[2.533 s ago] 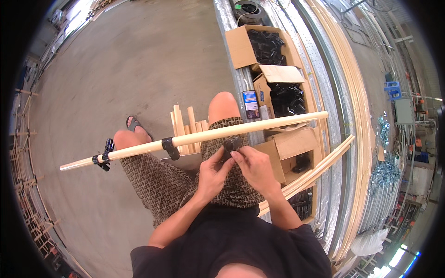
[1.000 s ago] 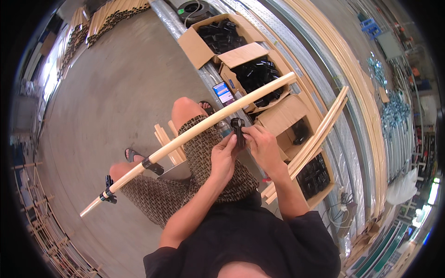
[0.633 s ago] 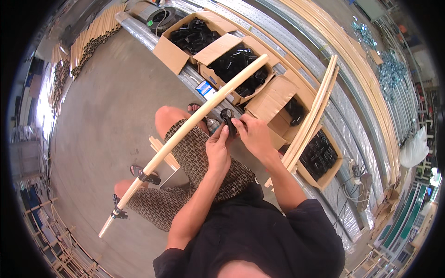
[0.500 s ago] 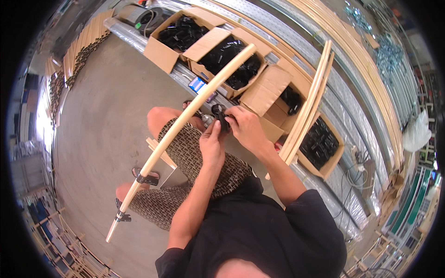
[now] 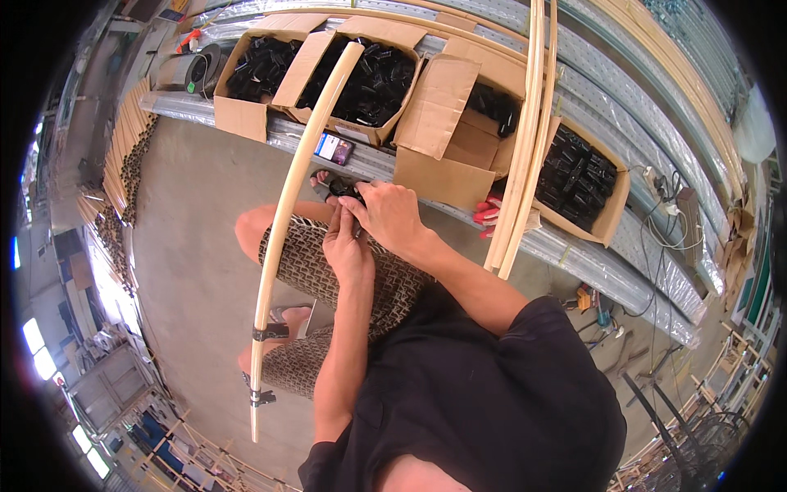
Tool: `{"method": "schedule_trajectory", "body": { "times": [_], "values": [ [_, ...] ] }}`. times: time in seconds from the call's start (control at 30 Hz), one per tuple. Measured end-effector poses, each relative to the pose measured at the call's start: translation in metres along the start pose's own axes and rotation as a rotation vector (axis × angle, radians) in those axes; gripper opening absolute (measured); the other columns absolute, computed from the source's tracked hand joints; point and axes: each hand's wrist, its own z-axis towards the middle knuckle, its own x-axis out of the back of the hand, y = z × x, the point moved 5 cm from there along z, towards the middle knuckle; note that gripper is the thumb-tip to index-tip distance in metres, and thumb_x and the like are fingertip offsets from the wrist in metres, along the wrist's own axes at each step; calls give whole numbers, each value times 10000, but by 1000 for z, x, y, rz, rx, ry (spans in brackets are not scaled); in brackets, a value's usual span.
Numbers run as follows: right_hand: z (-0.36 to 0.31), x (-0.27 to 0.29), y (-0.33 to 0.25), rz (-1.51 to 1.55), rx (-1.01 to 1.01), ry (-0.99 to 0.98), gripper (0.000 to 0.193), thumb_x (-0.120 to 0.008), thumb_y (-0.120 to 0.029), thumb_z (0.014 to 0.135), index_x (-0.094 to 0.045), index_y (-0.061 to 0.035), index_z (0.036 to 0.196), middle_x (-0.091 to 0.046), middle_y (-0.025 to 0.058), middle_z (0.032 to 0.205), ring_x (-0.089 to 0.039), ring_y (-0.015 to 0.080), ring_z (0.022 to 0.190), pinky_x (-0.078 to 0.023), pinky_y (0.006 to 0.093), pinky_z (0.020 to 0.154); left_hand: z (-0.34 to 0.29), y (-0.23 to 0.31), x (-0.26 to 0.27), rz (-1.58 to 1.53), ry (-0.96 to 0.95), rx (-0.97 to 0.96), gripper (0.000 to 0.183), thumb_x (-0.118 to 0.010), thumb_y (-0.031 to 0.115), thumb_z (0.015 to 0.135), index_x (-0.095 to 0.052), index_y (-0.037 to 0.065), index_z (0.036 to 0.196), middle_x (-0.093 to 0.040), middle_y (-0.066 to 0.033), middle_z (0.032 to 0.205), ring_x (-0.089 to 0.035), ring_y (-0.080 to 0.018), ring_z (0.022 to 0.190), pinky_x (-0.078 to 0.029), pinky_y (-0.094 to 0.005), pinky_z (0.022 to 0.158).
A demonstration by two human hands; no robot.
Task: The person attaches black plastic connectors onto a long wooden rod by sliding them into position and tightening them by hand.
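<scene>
Both hands meet above my knees around a small black plastic clamp (image 5: 348, 190), partly hidden by my fingers. My left hand (image 5: 349, 256) is closed on its lower end, thumb and fingers pressed together. From the right, my right hand (image 5: 392, 215) grips the same clamp with its fingertips. A long pale wooden pole (image 5: 287, 197) slants past my knees on the left, apart from both hands. Near its lower end sit two black clamps, an upper one (image 5: 270, 331) and a lower one (image 5: 262, 398).
Cardboard boxes of black parts stand ahead: far left (image 5: 264, 69), middle (image 5: 373, 86), flapped (image 5: 438, 107) and right (image 5: 576, 176). A phone (image 5: 334, 149) lies before them on metal profiles. More wooden poles (image 5: 525, 156) lean across the boxes, with red gloves (image 5: 487, 215) beside them.
My view has turned, so boxes and pole appear shifted left and more upright. Both hands still hold the clamp; my right fingers now reach over its top, closer to the left thumb.
</scene>
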Motion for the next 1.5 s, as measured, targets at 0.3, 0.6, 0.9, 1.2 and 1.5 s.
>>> {"method": "schedule_trajectory", "body": {
  "times": [0.3, 0.6, 0.9, 1.2, 1.5],
  "values": [
    [6, -15, 23, 263, -59, 33, 321, -629, -280, 929, -674, 38, 926, -666, 250, 894, -665, 424, 843, -531, 502, 756, 13, -14, 2, 133, 48, -85, 327, -587, 63, 1005, -576, -64, 1306, -660, -100, 1198, -655, -147, 1024, -555, -273, 878],
    [17, -14, 53, 396, -40, 84, 294, -599, -152, 963, -652, 93, 1117, -684, 224, 960, -715, 318, 742, -576, 389, 650, 20, -6, 3, 172, 3, -54, 296, -580, 117, 1013, -599, -90, 1224, -680, -138, 1130, -666, -219, 1016, -563, -358, 904],
    [20, 23, 51, 730, -181, 11, 402, -613, -192, 997, -600, 114, 1257, -709, 155, 1006, -713, 158, 750, -591, 279, 606, 41, 22, -28, -292, -125, 10, 301, -485, 111, 1044, -496, -41, 1304, -597, -201, 1256, -596, -279, 1193, -543, -402, 1025],
    [14, 22, 58, 652, -180, -35, 395, -621, -201, 992, -611, 87, 1264, -715, 136, 991, -711, 163, 759, -589, 299, 608, 37, 40, -38, -311, -188, -98, 306, -508, 4, 1007, -500, -24, 1312, -597, -186, 1271, -588, -278, 1215, -534, -370, 1038],
    [12, 36, 64, 617, -182, 28, 380, -641, -178, 969, -626, 112, 1214, -695, 207, 1074, -718, 206, 705, -560, 315, 619, 26, 46, -48, -192, -175, -133, 266, -524, 7, 1003, -579, -29, 1261, -652, -158, 1224, -623, -286, 1183, -542, -370, 1020]
  ]
}}
